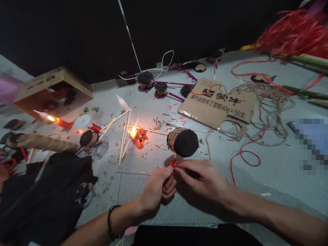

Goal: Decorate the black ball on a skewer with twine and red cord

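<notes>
My left hand (161, 184) is closed, fingers curled, around the lower end of the thin stick of a small handheld drum (186, 142). The drum has a black face and a side wrapped in brown twine. My right hand (202, 176) meets the left one below the drum, thumb and fingertips pinched at a bit of red cord (172, 163) on the stick. The fingers hide most of the cord and the stick's end. A lit flame (133, 131) burns over melted red wax (139, 139) left of the drum, with wooden sticks (122, 143) lying around it.
A second lit red candle (61, 123) lies at the left, near a cardboard box (53, 89) and black cloth (46, 191). Several small drums (146, 80) lie at the back. Flattened cardboard (217, 106), tangled twine (271, 109) and long red cord (252, 152) lie right.
</notes>
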`<state>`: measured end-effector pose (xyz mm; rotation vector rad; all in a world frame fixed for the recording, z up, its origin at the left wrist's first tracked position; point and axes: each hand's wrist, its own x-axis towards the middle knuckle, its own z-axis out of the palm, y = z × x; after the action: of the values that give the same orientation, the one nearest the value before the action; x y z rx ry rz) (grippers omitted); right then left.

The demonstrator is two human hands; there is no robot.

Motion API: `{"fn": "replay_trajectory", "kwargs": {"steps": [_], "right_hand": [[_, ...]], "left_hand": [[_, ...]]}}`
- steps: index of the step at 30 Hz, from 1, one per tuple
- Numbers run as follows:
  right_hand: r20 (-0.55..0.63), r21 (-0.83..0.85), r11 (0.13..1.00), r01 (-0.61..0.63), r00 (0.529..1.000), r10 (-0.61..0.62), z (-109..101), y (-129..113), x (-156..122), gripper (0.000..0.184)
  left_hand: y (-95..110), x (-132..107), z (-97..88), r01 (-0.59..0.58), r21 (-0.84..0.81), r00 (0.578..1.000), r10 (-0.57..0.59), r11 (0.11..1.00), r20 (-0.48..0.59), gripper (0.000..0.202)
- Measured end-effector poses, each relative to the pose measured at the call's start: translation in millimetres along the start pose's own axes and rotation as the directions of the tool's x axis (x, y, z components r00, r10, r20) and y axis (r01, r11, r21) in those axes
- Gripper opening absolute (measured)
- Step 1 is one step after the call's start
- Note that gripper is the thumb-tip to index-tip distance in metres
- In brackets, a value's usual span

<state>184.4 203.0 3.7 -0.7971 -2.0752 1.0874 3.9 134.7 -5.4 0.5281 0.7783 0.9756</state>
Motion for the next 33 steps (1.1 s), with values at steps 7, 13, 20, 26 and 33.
{"fn": "replay_trajectory", "kwargs": {"steps": [7, 13, 20, 26, 33], "right_hand": [[0.010, 0.012, 1.000, -0.002, 1.000, 0.002, 1.0, 1.1, -1.1, 0.036], [-0.002, 0.020, 1.000, 0.009, 1.000, -0.009, 0.7, -1.0, -2.2, 0.029], [0.014, -0.022, 0.990, 0.137, 0.990, -0.137, -6.6, -6.9, -3.5, 0.026], [0.047, 0.061, 0.977, 0.204, 0.977, -0.207, -5.3, -5.4, -4.8, 0.024], [-0.002, 0.006, 1.000, -0.022, 1.000, 0.022, -0.8, -5.0, -5.1, 0.027]], "left_hand": [[-1.7, -0.6, -4.1, 0.005, -0.006, 1.000, -0.005, 1.000, 0.021, 0.063], [-0.9, 0.0, -6.2, 0.041, -0.028, 0.999, -0.041, 0.999, 0.015, 0.066], [4.2, 4.5, -11.5, 0.044, -0.140, 0.999, -0.040, 0.989, 0.027, 0.063], [11.0, 4.2, -12.2, 0.149, -0.236, 0.982, -0.117, 0.960, 0.145, 0.063], [18.8, -1.1, -11.5, 0.358, -0.271, 0.921, -0.290, 0.894, 0.260, 0.068]]}}
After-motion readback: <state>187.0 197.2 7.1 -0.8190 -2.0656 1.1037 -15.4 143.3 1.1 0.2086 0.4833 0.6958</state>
